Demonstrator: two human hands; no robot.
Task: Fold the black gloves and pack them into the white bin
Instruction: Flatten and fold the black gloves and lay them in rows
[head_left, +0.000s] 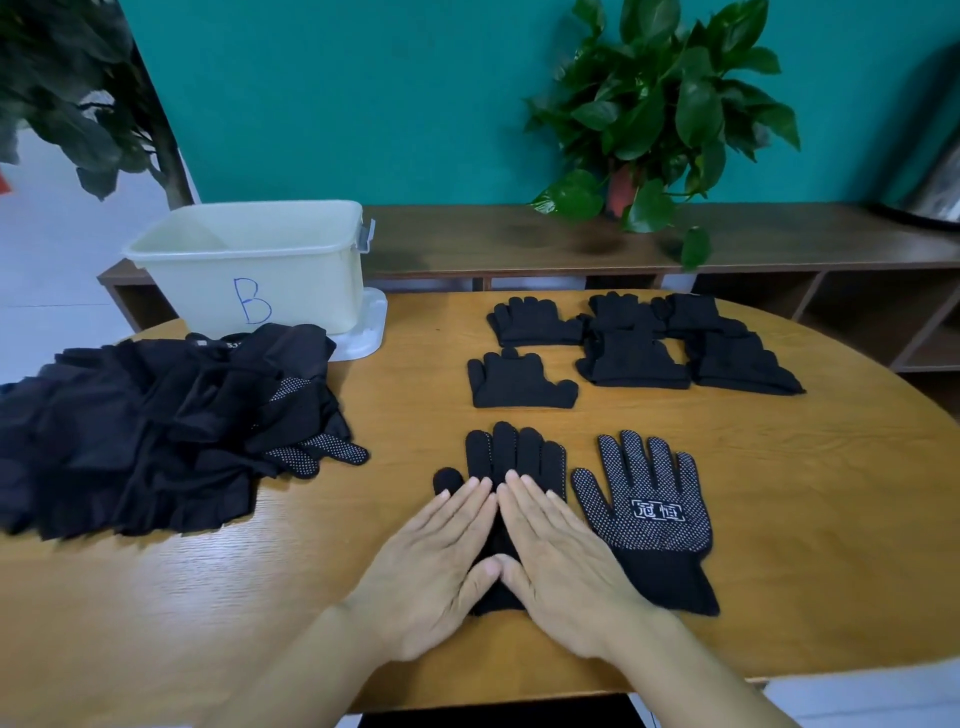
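While both palms press flat:
Left hand (434, 566): fingers straight, on plain glove (511, 457).
Right hand (558, 558): fingers straight, hiding its palm.
Dotted glove (647, 512): just right, uncovered.

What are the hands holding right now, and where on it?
Nothing is gripped. Both hands, left and right, lie flat with straight fingers, pressing the palm and cuff of the plain glove against the table.

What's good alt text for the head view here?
Both hands, left and right, press flat on a black glove on a wooden table, beside a dotted glove lying palm up. Folded gloves sit behind, a loose pile lies left, and the white bin marked B stands far left.
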